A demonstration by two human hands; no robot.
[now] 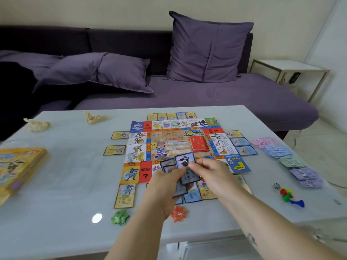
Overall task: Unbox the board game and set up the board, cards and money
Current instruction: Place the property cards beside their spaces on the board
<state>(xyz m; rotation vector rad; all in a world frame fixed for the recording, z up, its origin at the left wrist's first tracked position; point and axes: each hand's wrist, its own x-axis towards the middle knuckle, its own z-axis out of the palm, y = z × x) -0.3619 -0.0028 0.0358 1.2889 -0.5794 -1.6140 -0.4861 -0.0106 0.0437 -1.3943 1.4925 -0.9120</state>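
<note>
Your left hand (165, 186) is closest, just past the near edge of the tabletop (62, 184), with its fingers curled round a fanned stack of dark-bordered cards (188, 178). Your right hand (212, 171) meets it from the right and pinches the top card (185, 160), the one with a black figure, between thumb and fingertips. Both hands hang over the near edge of the board (174, 141).

Flanking your left wrist near that edge lie a green pile of small pieces (120, 217) and an orange-red pile (178, 213). Toward the right edge sit the dice (276, 185) and a cluster of coloured pawns (290, 198).

The board lies unfolded and flat in the middle of the tabletop, with a red deck (199, 143) set on its centre. Property cards (125, 196) already lie outside all four sides, though the left side shows gaps. The money (277, 149) is sorted into coloured stacks along the right edge. The yellow box (18, 169) rests at the left edge, and crumpled wrappers (38, 124) lie near the far left corner.

I judge the setup nearly finished: unboxing, board, money and red deck look done. What remains is dealing out the cards you hold to their matching squares.
</note>
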